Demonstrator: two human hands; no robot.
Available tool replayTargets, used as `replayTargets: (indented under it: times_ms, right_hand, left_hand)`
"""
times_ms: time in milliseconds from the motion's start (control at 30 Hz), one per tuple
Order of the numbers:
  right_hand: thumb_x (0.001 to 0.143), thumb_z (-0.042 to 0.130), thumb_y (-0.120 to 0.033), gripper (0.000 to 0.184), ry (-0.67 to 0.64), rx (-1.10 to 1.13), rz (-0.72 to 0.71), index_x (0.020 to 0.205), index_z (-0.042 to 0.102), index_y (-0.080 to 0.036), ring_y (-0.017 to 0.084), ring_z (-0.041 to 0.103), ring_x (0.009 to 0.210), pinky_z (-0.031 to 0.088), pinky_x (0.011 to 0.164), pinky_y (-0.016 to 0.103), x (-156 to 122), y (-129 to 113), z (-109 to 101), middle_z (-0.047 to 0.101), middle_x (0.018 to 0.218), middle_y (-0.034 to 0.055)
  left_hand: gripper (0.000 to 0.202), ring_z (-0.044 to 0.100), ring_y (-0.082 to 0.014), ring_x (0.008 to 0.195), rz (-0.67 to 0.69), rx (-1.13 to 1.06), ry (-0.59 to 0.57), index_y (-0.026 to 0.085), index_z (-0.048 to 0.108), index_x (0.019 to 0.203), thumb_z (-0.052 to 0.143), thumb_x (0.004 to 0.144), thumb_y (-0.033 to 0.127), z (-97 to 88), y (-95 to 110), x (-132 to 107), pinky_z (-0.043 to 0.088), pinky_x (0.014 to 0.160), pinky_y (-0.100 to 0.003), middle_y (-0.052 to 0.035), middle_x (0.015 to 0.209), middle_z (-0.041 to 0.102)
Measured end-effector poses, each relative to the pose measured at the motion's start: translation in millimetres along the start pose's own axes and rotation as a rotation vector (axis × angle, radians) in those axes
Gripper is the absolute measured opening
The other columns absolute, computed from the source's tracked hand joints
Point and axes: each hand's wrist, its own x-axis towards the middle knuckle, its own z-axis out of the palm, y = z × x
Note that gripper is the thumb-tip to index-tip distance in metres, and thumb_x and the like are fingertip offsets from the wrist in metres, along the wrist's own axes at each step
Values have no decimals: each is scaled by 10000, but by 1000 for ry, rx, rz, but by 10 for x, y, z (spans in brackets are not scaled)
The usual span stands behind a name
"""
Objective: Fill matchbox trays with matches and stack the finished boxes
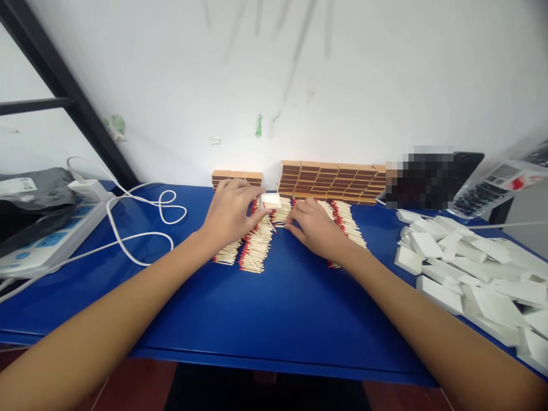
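Rows of red-tipped matches (257, 248) lie in piles on the blue table (278, 308) near the wall. My left hand (231, 212) rests on the left pile, fingers curled, its fingertips at a small white inner matchbox tray (271, 200). My right hand (314, 227) lies palm down on the matches just right of the tray, fingers bent and pinching at a few sticks (280, 217). More matches (349, 220) spread out behind the right hand.
Stacked brown matchbox sleeves (334, 181) line the wall, a shorter stack (237, 176) to the left. A heap of white trays (475, 268) covers the right side. A power strip (47, 240) and white cable (141, 228) lie at left; a calculator (488, 191) at far right.
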Motion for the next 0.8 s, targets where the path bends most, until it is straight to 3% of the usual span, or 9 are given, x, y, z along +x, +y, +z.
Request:
replayTargets:
  times_ms: [200,400,667,800]
  right_hand:
    - [1070,571,-238,191,-20,-67,-61,940,698,-177,306,532,970,434,880,437,-40,61,-37,682,977,143]
    - [1087,522,-260,192,198,-39,-42,958,657,-214,308,498,954,431,880,459,-103,96,-258,660,966,128]
    - [1095,519,-252,190,237,-65,-47,979,662,-204,315,492,973,421,859,465,-71,-182,-234,688,1003,145]
    - [1092,520,-236,186,299,36,-56,991,675,-218,305,504,978,433,869,463,-74,-247,-227,695,1018,129]
  left_hand:
    - [306,705,-325,1151,17,-3,-7,204,764,1224,802,981,386,11,-2,-3,478,1025,-494,-101,1145,831]
    - [325,706,-333,1172,70,-17,-47,211,770,1208,831,958,410,47,23,-34,477,1042,-505,-118,1143,820]
    - [352,701,-324,1213,133,-98,-83,210,771,1229,823,968,441,73,198,-91,463,1106,-516,-123,1177,797]
    - [378,708,-315,1198,135,-107,-58,199,763,1232,828,964,458,84,191,-95,469,1098,-503,-123,1165,802]
